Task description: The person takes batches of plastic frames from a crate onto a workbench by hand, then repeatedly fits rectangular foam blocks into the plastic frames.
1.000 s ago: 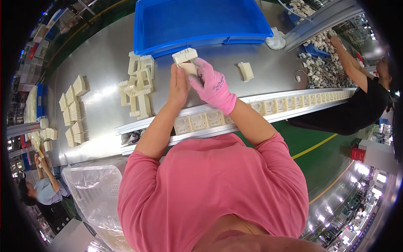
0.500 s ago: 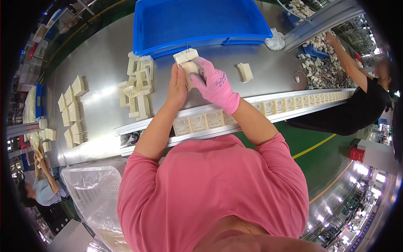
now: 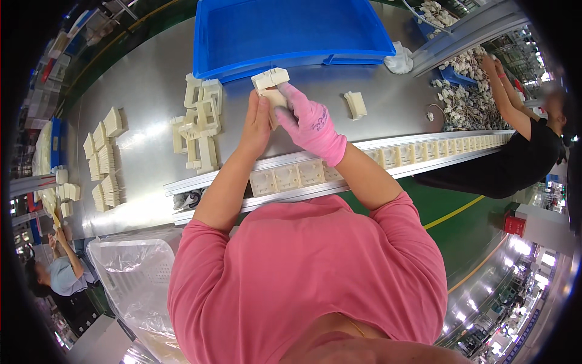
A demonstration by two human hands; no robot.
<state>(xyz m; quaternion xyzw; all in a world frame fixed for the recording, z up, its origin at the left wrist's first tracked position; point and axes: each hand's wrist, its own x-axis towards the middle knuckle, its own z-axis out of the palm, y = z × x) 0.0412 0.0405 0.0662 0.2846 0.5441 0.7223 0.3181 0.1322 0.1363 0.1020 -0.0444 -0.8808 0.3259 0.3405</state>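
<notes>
Above the metal table, just short of the big blue bin (image 3: pixel 291 60), my two hands hold a cream plastic part (image 3: pixel 270 79). It looks like a boxy frame with a flat panel angled toward me. My bare left hand (image 3: pixel 257 124) presses along its left side, fingers together. My right hand (image 3: pixel 312 124), in a pink glove with grey fingertips, grips the right side between thumb and fingers. The fingers cover some of the part. To the right, a similar cream plastic piece (image 3: pixel 356 105) lies on the table.
Open cream frames (image 3: pixel 208 115) lie heaped left of my hands. Farther left are stacks of ribbed cream pieces (image 3: pixel 106 161). A rail (image 3: pixel 394 156) carrying a row of cream parts crosses before me. At right, a co-worker handles a wire pile (image 3: pixel 461 103); another person sits far left.
My right fingertips have shifted slightly on the cream plastic part, which stays in both hands. At right, the co-worker's arms have moved over the wire pile.
</notes>
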